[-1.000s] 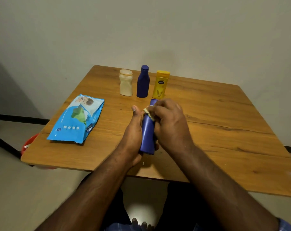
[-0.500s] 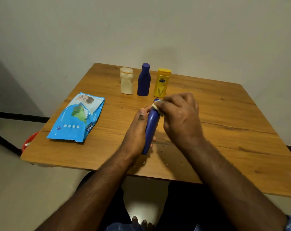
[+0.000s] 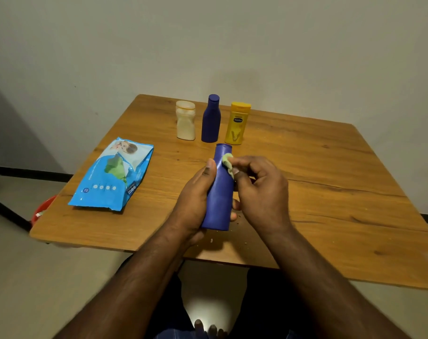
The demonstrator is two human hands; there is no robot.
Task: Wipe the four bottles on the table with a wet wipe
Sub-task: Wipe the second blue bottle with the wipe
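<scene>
- left hand [image 3: 196, 201] wrapped round a blue bottle [image 3: 220, 189], thumb along the bottle's left side, fingertips showing past its right edge
- held blue bottle is tilted, cap end pointing away from the person, base end nearest them, lifted over the near middle of the wooden table [image 3: 318, 192]
- right hand [image 3: 262, 189] pinches a small crumpled wet wipe [image 3: 228, 163] between thumb and fingers; wipe pressed against the bottle's upper right side, near the neck
- three more bottles upright in a row at the far side of the table: whitish bottle [image 3: 185, 123] on the left, second blue bottle [image 3: 211, 118] in the middle, yellow Vaseline bottle [image 3: 237, 123] on the right; close together, can't tell if touching
- blue wet wipe pack [image 3: 112, 172] lies flat on the table's left part, well apart from the hands
- small crumbs on the table just by the held bottle's base
- red object [image 3: 42, 210] partly visible on the floor under the table's left edge
</scene>
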